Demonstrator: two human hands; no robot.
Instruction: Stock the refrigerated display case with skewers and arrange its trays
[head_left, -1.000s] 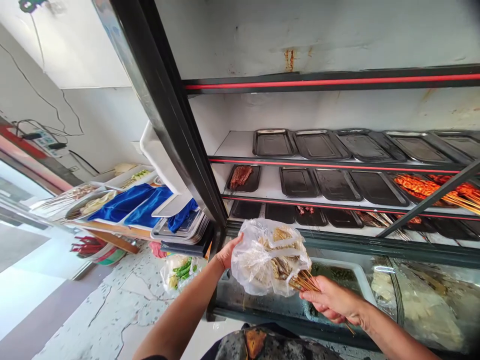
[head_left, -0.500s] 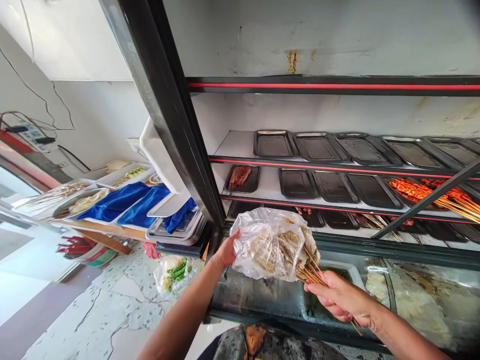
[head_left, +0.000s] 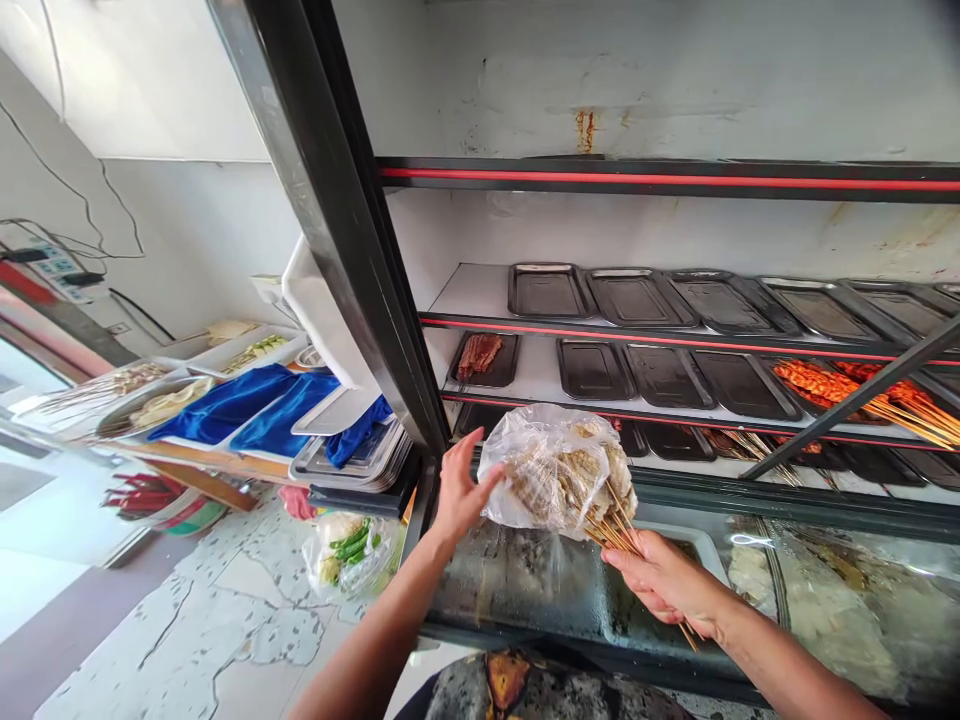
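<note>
My right hand (head_left: pixel 660 580) is wrapped round the stick ends of a bundle of skewers (head_left: pixel 616 530). Pale, brownish food on the skewers is covered by a clear plastic bag (head_left: pixel 536 465), which I hold up in front of the display case. My left hand (head_left: pixel 461 490) is at the bag's left end with thumb and fingers spread apart. The thumb tip overlaps the bag's edge; whether it touches the plastic I cannot tell.
Dark metal trays (head_left: pixel 596 370) line the shelves; one holds dark red meat (head_left: pixel 478 354), others orange-red skewers (head_left: pixel 825 385). A slanted metal bar (head_left: pixel 847 400) crosses at right. Stacked trays (head_left: pixel 360 465) and blue cloths (head_left: pixel 225 405) lie on the left table. Bagged green vegetables (head_left: pixel 351 550) sit below.
My left hand has let go of the bag's left end and its fingers have spread. The bag and skewers have risen slightly, with my right hand still gripping the sticks.
</note>
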